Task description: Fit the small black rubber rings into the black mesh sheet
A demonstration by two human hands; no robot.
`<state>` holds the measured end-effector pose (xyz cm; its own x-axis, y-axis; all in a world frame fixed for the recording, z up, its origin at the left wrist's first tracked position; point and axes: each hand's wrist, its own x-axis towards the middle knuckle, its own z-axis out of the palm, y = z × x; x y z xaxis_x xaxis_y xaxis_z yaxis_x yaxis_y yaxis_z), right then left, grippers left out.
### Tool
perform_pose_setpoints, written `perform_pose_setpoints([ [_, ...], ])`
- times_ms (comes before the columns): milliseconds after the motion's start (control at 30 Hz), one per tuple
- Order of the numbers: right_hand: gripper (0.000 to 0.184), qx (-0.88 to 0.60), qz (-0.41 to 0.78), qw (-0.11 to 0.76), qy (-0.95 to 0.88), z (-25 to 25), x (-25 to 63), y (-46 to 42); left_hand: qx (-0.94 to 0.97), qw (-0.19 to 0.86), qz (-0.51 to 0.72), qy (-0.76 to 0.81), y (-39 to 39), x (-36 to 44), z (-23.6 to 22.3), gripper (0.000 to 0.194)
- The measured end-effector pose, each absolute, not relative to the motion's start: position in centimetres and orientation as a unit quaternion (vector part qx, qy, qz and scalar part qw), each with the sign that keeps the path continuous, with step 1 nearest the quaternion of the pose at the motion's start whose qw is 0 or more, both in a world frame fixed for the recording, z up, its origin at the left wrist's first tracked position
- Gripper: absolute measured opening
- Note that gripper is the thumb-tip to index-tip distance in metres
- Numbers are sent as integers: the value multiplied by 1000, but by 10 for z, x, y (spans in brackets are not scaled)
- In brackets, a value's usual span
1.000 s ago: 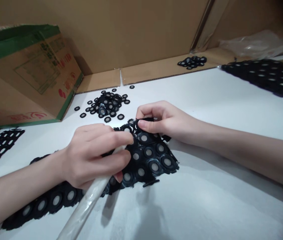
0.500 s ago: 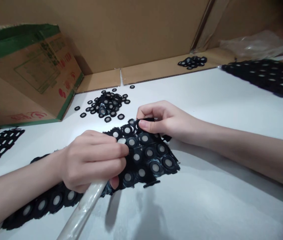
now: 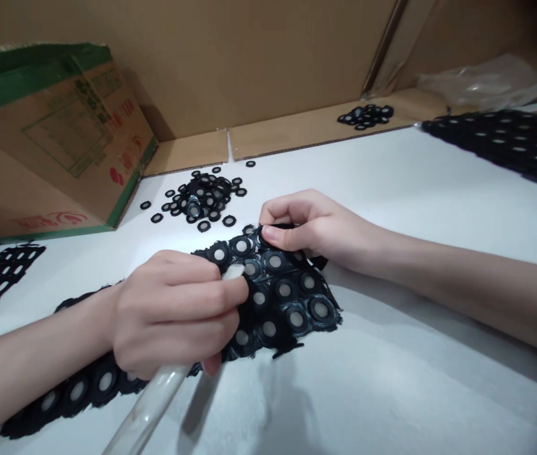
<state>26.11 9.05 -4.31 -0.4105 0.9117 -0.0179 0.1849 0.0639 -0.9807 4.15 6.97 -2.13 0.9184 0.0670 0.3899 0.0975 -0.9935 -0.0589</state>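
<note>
One left hand [image 3: 174, 316]: curled round the white rod [image 3: 148, 407]; rolled lower since a second ago, which leaves the rod's tip in plain view against the black sheet
One right hand [image 3: 313, 224]: thumb and forefinger pinch the sheet's far edge, unmoved, seemingly steadying it
Black sheet [image 3: 285, 289]: near centre, between and under the hands
Loose rings [image 3: 205, 196]: heaped far left of the right hand

Ragged black ringed sheet [image 3: 272, 298] beneath slanted, glossy white tube [image 3: 150, 403]
</note>
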Motion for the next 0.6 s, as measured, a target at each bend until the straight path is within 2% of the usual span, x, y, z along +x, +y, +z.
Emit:
perform_pose_setpoints([
  [167,18,-415,542,343,-645,-43,261,90,-983,37,-182,2,80,41,-22,20],
  [600,19,-404,546,350,-645,-45,262,91,-978,16,-210,-9,80,49,-24,20],
])
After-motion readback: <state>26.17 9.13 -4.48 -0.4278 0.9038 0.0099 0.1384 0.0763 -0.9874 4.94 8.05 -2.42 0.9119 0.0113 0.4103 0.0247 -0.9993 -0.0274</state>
